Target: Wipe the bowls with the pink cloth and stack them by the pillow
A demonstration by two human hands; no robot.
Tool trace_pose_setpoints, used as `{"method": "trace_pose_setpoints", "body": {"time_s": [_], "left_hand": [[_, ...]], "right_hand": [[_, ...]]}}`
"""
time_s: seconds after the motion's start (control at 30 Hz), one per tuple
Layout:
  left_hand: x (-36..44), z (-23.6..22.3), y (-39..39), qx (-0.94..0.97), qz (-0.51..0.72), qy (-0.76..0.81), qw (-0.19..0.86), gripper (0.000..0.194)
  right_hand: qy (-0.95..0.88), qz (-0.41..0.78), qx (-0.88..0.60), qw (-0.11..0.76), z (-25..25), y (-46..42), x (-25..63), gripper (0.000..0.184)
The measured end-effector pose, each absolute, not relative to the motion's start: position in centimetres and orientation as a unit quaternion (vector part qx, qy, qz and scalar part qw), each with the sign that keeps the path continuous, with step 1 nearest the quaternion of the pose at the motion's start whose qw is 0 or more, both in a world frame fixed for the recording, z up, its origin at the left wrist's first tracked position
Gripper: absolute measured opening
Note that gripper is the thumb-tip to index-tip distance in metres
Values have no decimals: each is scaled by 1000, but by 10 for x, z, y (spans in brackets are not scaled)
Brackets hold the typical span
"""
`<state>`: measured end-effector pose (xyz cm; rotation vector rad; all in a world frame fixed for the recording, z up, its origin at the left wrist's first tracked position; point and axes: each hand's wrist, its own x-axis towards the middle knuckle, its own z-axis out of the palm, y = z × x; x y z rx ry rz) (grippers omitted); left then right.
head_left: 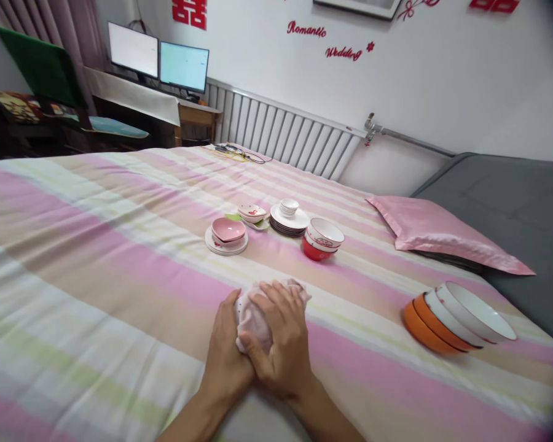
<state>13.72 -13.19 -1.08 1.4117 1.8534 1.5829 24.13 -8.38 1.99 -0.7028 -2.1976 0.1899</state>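
Note:
Close in front of me, my right hand (281,334) presses a crumpled pale pink cloth (253,325), its fingers curled over the top. From the left side my left hand (225,344) wraps round a small white dotted dish (239,307), of which only a sliver shows; the cloth and fingers hide its shape. Both hands touch each other above the striped bedspread. Beyond them stand a pink heart-shaped bowl (229,229) on white plates (227,248), more small heart-shaped bowls (252,212), and stacked saucers (289,216) with tiny dishes on top.
Red-and-white bowls (323,236) are stacked right of the saucers. Larger orange and white bowls (456,319) lie tilted at the right. A pink pillow (442,233) rests by the grey headboard (502,202). Cables (239,152) lie at the bed's far edge, near a radiator (286,126).

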Motion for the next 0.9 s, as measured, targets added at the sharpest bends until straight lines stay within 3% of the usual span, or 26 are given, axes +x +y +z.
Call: {"method": "trace_pose_setpoints", "body": {"time_s": [0.1,0.3,0.37,0.43,0.53,0.67,0.83,0.9], "left_hand": [[138,-12,-130,482,553,657,173,60],[145,-5,-127,396,486,713,314,58],[149,0,-127,382,469,730,317,56],[154,2,-129,391,469,741,279,52],[157,-1,-133,443,477,746,142,52],[150,-9,-138,526,478,702,-34,42],[139,-9,-141,576,467,665,-87,19],[138,-7,-141,590,472,647,-100,23]], "right_hand": [[-873,69,-310,370,16,-79,242,51],[-822,131,-338,438,8,-61,246,44],[-807,159,-346,452,7,-59,247,43],[-784,188,-359,471,7,-59,249,41],[-775,199,-348,489,10,-63,251,40],[-842,71,-263,466,20,-74,249,42],[-896,-45,-173,406,29,-84,245,39],[-891,-41,-164,421,29,-80,248,40]]}}
